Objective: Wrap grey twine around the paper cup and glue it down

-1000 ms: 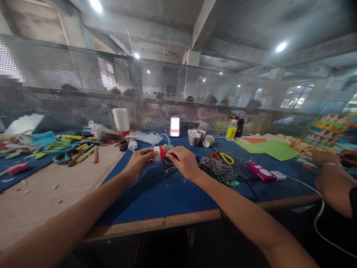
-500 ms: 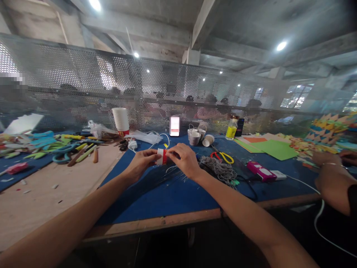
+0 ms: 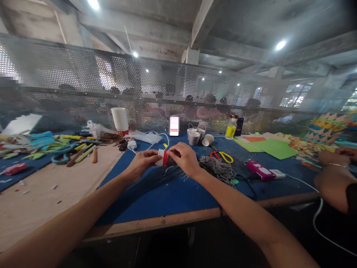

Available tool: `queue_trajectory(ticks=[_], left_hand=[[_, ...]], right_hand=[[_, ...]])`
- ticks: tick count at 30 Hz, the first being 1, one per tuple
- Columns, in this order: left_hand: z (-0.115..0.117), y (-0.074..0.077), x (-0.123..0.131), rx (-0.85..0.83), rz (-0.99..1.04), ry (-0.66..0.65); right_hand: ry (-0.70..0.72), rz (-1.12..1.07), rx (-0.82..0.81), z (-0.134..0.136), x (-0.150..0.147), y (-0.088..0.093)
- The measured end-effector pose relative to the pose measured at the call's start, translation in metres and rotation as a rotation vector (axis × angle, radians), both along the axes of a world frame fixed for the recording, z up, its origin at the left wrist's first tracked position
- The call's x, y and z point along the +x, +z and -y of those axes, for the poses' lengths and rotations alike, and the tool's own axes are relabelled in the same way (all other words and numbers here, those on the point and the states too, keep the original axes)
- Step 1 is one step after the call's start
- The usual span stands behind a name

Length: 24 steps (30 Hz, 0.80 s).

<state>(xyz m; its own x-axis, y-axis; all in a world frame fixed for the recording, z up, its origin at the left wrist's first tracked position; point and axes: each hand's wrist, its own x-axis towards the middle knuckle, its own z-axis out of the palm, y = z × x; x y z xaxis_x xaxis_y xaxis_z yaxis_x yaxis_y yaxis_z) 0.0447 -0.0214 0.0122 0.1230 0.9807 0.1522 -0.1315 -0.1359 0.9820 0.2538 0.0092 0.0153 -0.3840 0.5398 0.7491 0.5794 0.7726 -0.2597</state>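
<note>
A red and white paper cup [image 3: 161, 159] lies sideways between my hands, above the blue table covering. My left hand [image 3: 143, 162] grips its white end from the left, thumb toward me. At the red end, my right hand [image 3: 182, 158] is closed with its fingertips pinched against the cup; anything finer between them is too small to make out. Below my right hand lie thin, pale wire-like strands [image 3: 181, 174]. A bundle of grey cord [image 3: 219, 169] rests just right of that hand, with yellow-and-red-handled scissors [image 3: 225, 157] behind it.
Small cups with handles [image 3: 194, 137] stand at the back, near a lit phone [image 3: 174, 126]. A paper cup stack [image 3: 119, 120] and blue-handled scissors [image 3: 63, 153] are left. To the right are a magenta box [image 3: 260, 170], green paper [image 3: 276, 148] and another person's arm [image 3: 333, 178].
Both hands keep their hold on the cup, with only a very slight shift of the fingers. The view has moved slightly; the other person's hands at the right have shifted a little.
</note>
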Motion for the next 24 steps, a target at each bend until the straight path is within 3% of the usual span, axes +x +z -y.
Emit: queue_trajectory(ticks=[24], left_hand=[[0.0015, 0.002, -0.0007, 0.013, -0.005, -0.017]], right_hand=[[-0.025, -0.035, -0.044, -0.0007, 0.0005, 0.0017]])
